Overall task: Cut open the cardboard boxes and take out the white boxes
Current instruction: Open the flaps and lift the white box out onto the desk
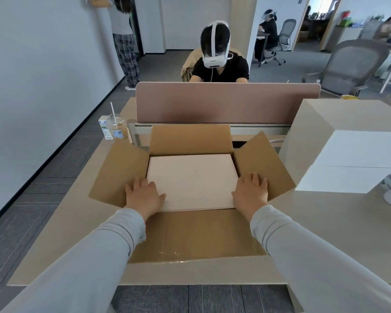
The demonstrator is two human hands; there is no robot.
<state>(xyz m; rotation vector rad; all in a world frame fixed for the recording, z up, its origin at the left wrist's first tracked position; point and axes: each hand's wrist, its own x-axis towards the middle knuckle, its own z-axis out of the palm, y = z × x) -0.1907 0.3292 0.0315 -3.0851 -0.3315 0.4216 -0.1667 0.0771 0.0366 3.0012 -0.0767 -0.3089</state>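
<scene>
Fingers of the left hand lie extended and slightly spread across the left flap of the cardboard box, with the thumb resting on the near-left corner of the white box. They grip nothing. The right hand mirrors this: its fingers lie flat on the right flap and its thumb sits at the near-right corner of the white box, with nothing held.

Head view, further findings: the cardboard box sits on the desk with all four flaps folded outward. The near flap lies flat toward the person, with clear tape along its near edge. The white box sits inside the opening, lid up, filling it almost fully.

A stack of white boxes stands on the desk at right, just beside the right flap. A milk carton and plastic cup with a straw stand at far left. A pink divider panel runs along the far edge, and behind it sits a person wearing a headset.
</scene>
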